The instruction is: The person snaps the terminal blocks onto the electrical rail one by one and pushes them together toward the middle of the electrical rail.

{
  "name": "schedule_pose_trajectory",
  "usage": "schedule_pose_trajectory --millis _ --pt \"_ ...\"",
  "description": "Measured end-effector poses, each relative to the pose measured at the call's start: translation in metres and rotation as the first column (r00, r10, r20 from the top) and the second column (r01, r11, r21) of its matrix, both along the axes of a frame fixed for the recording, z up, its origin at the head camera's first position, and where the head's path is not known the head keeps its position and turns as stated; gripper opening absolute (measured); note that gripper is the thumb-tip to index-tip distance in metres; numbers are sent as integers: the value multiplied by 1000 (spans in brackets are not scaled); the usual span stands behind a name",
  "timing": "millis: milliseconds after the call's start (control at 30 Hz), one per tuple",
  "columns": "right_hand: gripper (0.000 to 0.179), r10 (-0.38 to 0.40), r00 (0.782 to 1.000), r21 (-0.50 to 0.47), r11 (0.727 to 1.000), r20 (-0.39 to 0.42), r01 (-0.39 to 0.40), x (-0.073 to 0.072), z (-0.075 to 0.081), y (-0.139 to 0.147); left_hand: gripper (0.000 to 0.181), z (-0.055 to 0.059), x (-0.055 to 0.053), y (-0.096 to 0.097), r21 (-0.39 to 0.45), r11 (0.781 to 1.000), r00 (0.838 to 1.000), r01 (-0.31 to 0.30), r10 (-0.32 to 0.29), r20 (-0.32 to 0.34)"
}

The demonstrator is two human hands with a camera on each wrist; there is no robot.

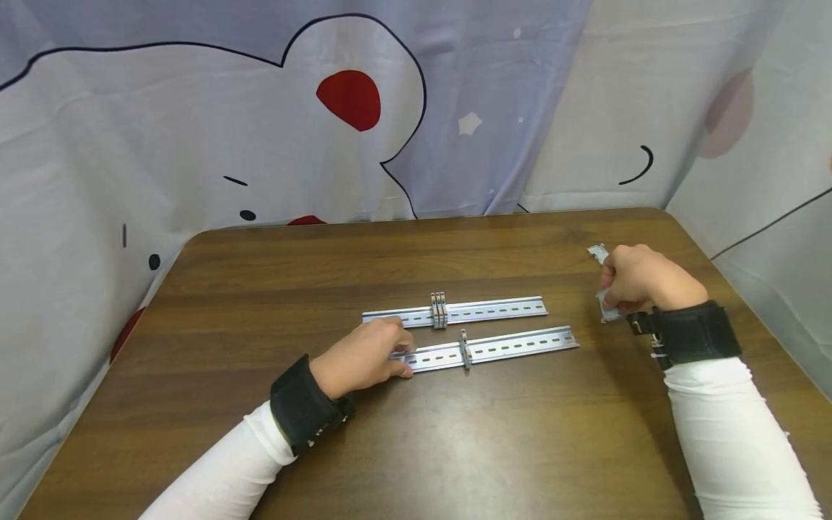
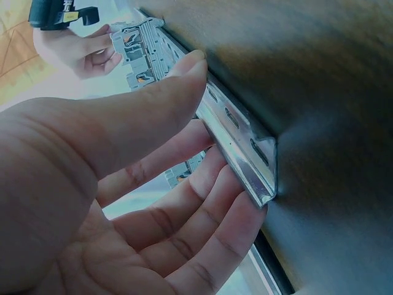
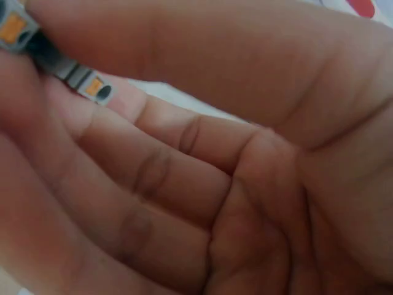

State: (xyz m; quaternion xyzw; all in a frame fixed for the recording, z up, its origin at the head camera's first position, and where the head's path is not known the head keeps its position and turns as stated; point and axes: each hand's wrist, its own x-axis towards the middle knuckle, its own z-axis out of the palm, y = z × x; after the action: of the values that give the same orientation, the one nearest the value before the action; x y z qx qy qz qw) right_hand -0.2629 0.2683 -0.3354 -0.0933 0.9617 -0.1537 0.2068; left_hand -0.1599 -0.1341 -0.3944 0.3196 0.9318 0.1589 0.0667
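The near slotted metal DIN rail (image 1: 520,347) carries a grey terminal block (image 1: 465,349) near its middle. At its left end my left hand (image 1: 367,355) holds the rail, thumb on the near edge and fingers along the far one. Off to the right, my right hand (image 1: 650,277) pinches a grey terminal block with orange parts (image 3: 95,88), largely hidden by the fingers. Light grey pieces show on both sides of that hand: one beyond it (image 1: 599,253) and one below the fingers (image 1: 609,306).
A second DIN rail (image 1: 500,309) lies just behind the first, roughly parallel, with several terminal blocks (image 1: 438,310) side by side on it. The brown wooden table (image 1: 455,448) ends at a printed curtain (image 1: 247,137) at the back.
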Motion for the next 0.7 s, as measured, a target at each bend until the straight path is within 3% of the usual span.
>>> schedule_pose_trajectory --millis 267,533,700 --pt "21 96 995 72 993 -19 -94 10 -1 -20 16 -1 1 -1 10 1000 1000 8 -8 -15" --pt "20 208 975 4 978 84 -209 16 -3 -35 16 -1 -1 -1 10 1000 1000 14 -14 -21" --pt "20 253 963 -5 967 94 -254 19 -5 -40 16 -1 0 -1 2 1000 1000 13 -13 -22"
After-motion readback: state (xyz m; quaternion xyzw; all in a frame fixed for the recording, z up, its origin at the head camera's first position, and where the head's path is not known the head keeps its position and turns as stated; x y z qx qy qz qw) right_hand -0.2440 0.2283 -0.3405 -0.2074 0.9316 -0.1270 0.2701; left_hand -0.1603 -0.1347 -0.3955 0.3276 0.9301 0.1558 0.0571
